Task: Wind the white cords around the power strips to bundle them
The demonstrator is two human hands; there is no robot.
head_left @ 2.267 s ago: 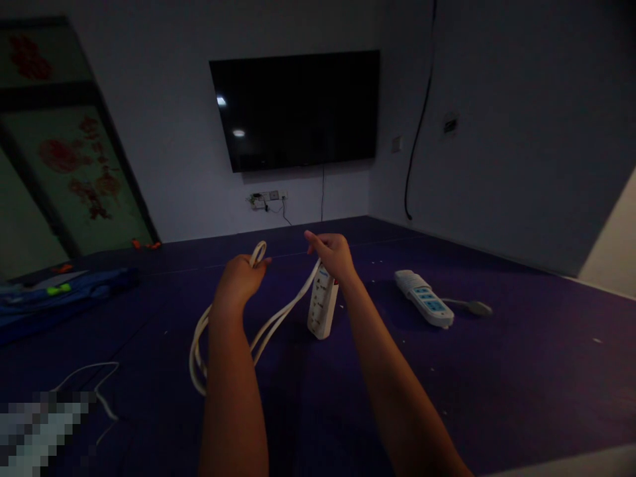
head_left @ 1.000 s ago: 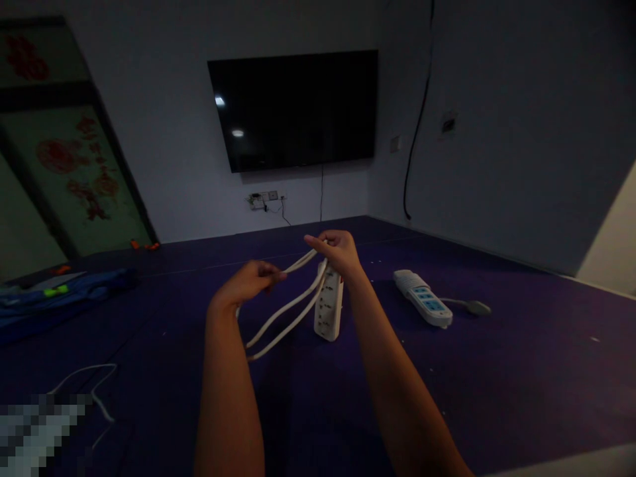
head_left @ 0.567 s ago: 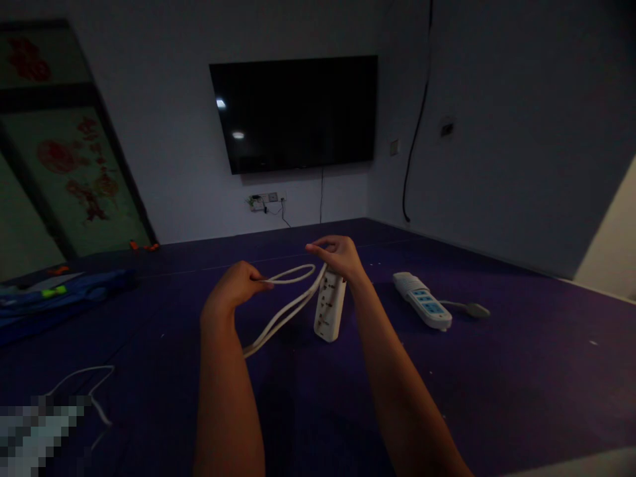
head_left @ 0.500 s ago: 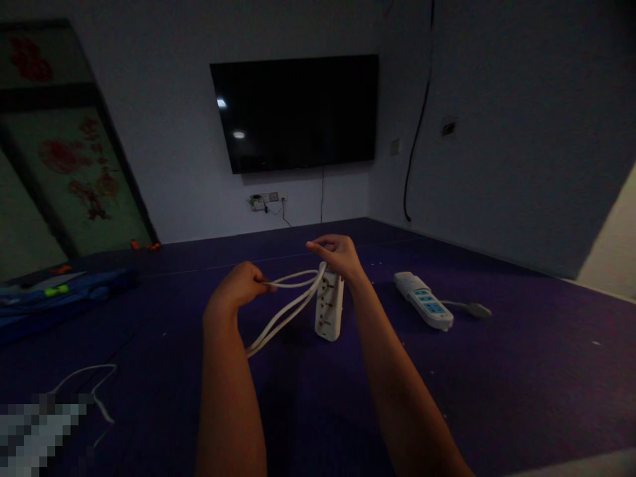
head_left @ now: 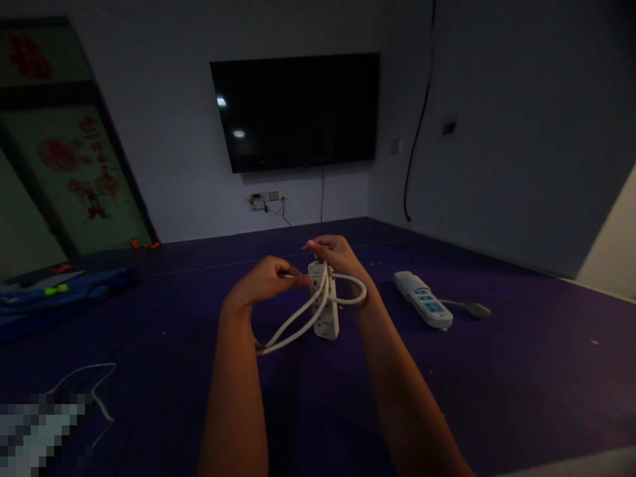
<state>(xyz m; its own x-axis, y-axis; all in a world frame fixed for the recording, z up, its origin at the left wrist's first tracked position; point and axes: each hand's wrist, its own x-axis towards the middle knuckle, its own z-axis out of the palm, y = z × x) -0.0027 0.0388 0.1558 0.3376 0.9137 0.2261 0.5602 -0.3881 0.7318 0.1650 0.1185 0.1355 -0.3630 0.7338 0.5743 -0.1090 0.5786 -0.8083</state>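
Observation:
A white power strip (head_left: 326, 324) stands nearly upright in front of me, its socket face turned my way. My right hand (head_left: 336, 253) is closed at its top end, where the white power cord (head_left: 293, 324) crosses the strip. One loop of the cord sticks out to the right over my right wrist, and a longer doubled length droops to the lower left, behind my left forearm. My left hand (head_left: 271, 281) is closed in a pinch on the cord at the strip's left side; its fingertips are partly hidden. Whether the strip's lower end touches the purple surface (head_left: 308, 411) I cannot tell.
A second white power strip (head_left: 431, 307) with blue sockets lies to the right, cord wound round it, plug (head_left: 477, 309) loose. Blue cloth (head_left: 94, 291) lies at left, a thin white cable (head_left: 102, 404) nearer me. A television (head_left: 298, 112) hangs on the far wall.
My left hand has moved right, up to the power strip, carrying the cord across its face. A loop now hangs on the strip's right side. My right hand has barely moved.

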